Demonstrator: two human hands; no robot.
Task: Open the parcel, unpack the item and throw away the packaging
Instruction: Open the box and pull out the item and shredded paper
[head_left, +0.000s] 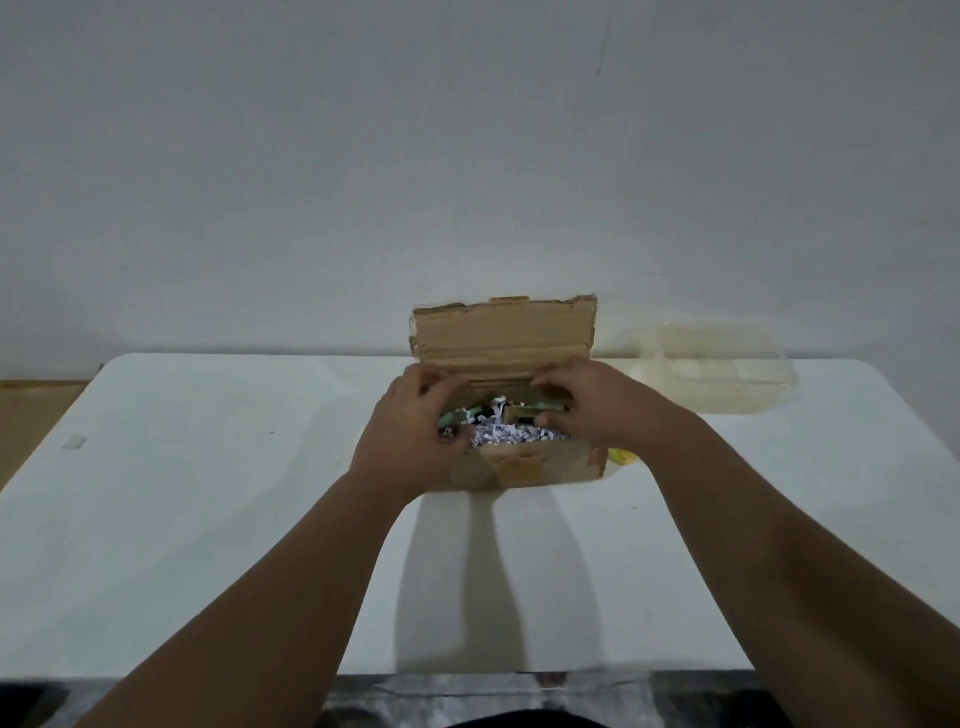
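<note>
A brown cardboard parcel (540, 465) stands on the white table (208, 519), its lid flap (501, 332) tipped up and back. Shredded white paper (506, 434) fills the inside. A pale green item (543, 408) lies partly buried in the shreds, mostly hidden. My left hand (410, 431) reaches into the left end of the box, fingers curled around the item's green end. My right hand (587, 405) is at the right end, fingers closed on the same item.
A clear plastic container (717, 369) sits at the back right of the table, close to the wall. A small yellow thing (623, 456) peeks out beside the parcel's right corner. A small smudge (75, 441) marks the table's left edge.
</note>
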